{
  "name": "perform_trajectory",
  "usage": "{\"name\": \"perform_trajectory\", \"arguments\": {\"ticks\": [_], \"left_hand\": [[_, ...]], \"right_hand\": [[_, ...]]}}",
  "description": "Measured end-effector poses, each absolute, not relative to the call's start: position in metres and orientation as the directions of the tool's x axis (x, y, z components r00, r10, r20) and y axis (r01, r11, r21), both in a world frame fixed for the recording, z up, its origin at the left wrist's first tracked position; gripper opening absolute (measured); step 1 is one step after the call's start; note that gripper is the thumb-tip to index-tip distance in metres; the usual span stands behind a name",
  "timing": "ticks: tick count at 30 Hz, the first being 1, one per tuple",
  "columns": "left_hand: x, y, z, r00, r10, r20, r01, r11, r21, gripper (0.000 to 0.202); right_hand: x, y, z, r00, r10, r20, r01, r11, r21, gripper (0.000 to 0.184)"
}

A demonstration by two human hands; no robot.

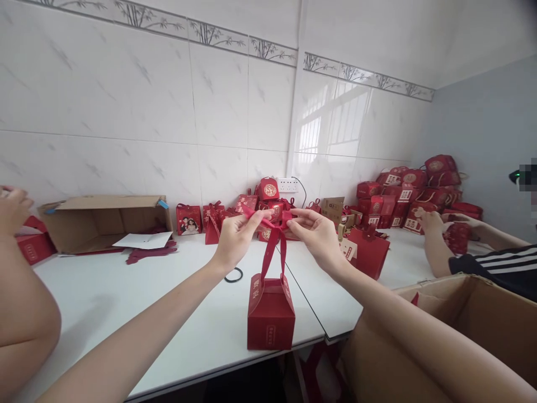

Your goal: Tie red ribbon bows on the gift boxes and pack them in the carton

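Note:
A small red gift box stands near the front edge of the white table. A red ribbon rises from its top in two strands. My left hand pinches the ribbon's left end above the box. My right hand pinches the right end, fingers pressed together. Both hands are held level, a little apart, with the ribbon's knot between them.
An open cardboard box lies on its side at the back left. Several red gift boxes are piled at the back right. A black hair tie lies on the table. Other persons' arms work at both sides. A cardboard carton stands lower right.

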State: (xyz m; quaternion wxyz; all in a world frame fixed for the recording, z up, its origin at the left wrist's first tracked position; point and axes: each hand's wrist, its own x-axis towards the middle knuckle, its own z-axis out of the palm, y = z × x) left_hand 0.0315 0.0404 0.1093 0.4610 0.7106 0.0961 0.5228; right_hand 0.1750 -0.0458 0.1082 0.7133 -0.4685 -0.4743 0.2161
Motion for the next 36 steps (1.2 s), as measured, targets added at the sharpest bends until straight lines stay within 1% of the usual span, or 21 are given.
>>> {"name": "perform_trajectory", "arguments": {"ticks": [2,4,6,8,10,13,16,19,21,23,26,28,31,33,34,35,36], "left_hand": [[0.026,0.046,0.101,0.4,0.683,0.611,-0.38,-0.484,0.789,0.035],[0.017,0.051,0.093,0.379,0.741,0.555,-0.382,-0.422,0.822,0.035],[0.004,0.056,0.084,0.363,0.789,0.496,-0.347,-0.38,0.858,0.034],[-0.01,0.061,0.075,0.362,0.819,0.445,-0.293,-0.353,0.888,0.034],[-0.022,0.064,0.065,0.365,0.842,0.397,-0.235,-0.329,0.914,0.034],[-0.037,0.066,0.052,0.366,0.879,0.306,-0.155,-0.267,0.951,0.038],[-0.045,0.066,0.04,0.39,0.891,0.23,-0.045,-0.231,0.972,0.04],[-0.052,0.068,0.029,0.448,0.876,0.178,0.107,-0.25,0.962,0.041],[-0.056,0.072,0.022,0.482,0.865,0.139,0.234,-0.28,0.931,0.041],[-0.06,0.077,0.015,0.495,0.861,0.117,0.376,-0.334,0.865,0.041],[-0.066,0.084,0.005,0.507,0.852,0.135,0.562,-0.445,0.698,0.043],[-0.069,0.089,0.001,0.534,0.829,0.164,0.63,-0.52,0.577,0.044],[-0.071,0.093,0.0,0.607,0.78,0.155,0.679,-0.61,0.408,0.044],[-0.068,0.093,0.005,0.658,0.733,0.171,0.662,-0.672,0.332,0.036],[-0.065,0.092,0.009,0.671,0.71,0.211,0.641,-0.7,0.316,0.035],[-0.062,0.09,0.014,0.674,0.69,0.264,0.613,-0.722,0.322,0.039],[-0.057,0.087,0.019,0.668,0.676,0.311,0.578,-0.735,0.355,0.044]], "right_hand": [[0.179,-0.048,0.107,0.434,0.763,0.479,0.21,0.431,-0.877,0.038],[0.184,-0.052,0.104,0.425,0.789,0.443,0.258,0.363,-0.895,0.039],[0.19,-0.058,0.1,0.428,0.811,0.399,0.338,0.266,-0.903,0.038],[0.199,-0.066,0.095,0.419,0.829,0.37,0.468,0.152,-0.871,0.038],[0.21,-0.076,0.092,0.391,0.858,0.333,0.636,0.009,-0.772,0.035],[0.229,-0.089,0.089,0.337,0.918,0.21,0.832,-0.186,-0.522,0.031],[0.242,-0.097,0.089,0.316,0.948,0.047,0.908,-0.288,-0.305,0.028],[0.246,-0.102,0.087,0.335,0.938,-0.087,0.921,-0.345,-0.18,0.027],[0.246,-0.103,0.085,0.322,0.934,-0.154,0.927,-0.344,-0.151,0.027],[0.244,-0.102,0.082,0.29,0.937,-0.195,0.938,-0.318,-0.137,0.029],[0.24,-0.101,0.077,0.261,0.939,-0.224,0.954,-0.286,-0.086,0.033],[0.237,-0.1,0.073,0.268,0.932,-0.244,0.957,-0.286,-0.041,0.034],[0.234,-0.098,0.07,0.265,0.909,-0.321,0.961,-0.275,0.013,0.033],[0.232,-0.097,0.069,0.254,0.894,-0.37,0.966,-0.253,0.052,0.032],[0.23,-0.095,0.07,0.246,0.898,-0.365,0.969,-0.238,0.07,0.031],[0.227,-0.093,0.071,0.233,0.914,-0.332,0.972,-0.221,0.075,0.029],[0.223,-0.09,0.073,0.21,0.937,-0.278,0.978,-0.201,0.059,0.027]]}}
